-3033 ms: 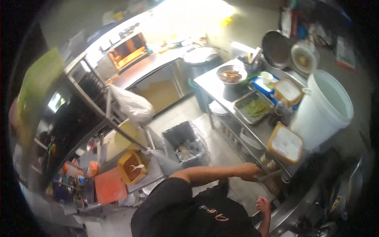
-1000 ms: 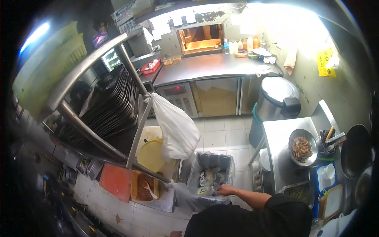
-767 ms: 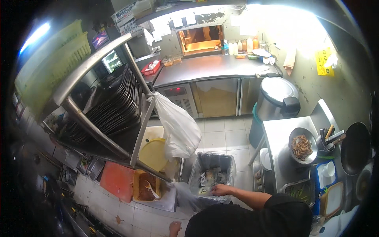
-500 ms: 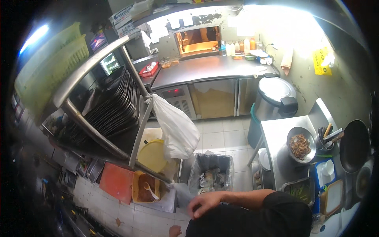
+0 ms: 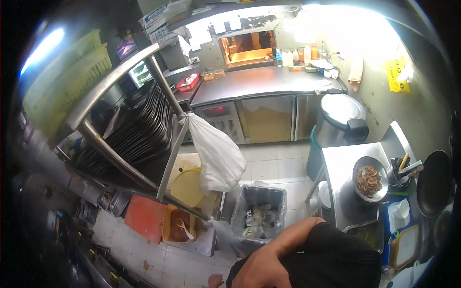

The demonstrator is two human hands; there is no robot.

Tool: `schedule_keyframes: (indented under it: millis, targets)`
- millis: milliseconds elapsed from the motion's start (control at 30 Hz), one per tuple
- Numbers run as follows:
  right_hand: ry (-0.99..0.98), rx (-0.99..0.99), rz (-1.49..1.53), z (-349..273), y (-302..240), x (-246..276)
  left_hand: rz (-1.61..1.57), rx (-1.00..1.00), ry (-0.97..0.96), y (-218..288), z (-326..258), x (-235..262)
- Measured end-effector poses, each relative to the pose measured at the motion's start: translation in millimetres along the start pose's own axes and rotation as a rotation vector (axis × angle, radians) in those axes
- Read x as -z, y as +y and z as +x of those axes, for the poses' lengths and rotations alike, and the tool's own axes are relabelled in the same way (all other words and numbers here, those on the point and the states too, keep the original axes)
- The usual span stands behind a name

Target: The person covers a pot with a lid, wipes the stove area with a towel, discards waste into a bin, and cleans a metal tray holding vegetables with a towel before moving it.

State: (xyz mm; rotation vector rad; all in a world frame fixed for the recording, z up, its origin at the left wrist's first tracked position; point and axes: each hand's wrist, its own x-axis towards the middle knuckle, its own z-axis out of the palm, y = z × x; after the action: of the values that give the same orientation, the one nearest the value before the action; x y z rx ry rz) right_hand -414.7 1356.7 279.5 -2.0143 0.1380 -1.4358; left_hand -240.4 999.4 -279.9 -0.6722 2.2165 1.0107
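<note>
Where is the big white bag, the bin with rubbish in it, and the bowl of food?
white plastic bag (image 5: pixel 218 153), head view, on its bulging middle.
grey waste bin (image 5: pixel 281 205), head view, on its right rim.
metal bowl of food (image 5: pixel 357 165), head view, on its bare upper-left rim.

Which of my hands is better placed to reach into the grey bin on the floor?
Probably the right. The right hand sits just below the grey bin, its bent arm close beside it. The left hand barely shows at the lower edge, farther to the left.
</note>
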Motion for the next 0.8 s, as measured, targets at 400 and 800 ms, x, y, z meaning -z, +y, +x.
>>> schedule_keyframes:
  millis: [400,800]
  targets:
    - [-0.061,-0.111,-0.083,-11,0,-5,0.028,0.008,0.000,-7,-1,-9]
    - [-0.004,0.005,-0.094,-7,-3,-10,0.020,-0.102,0.030,-7,17,-8]
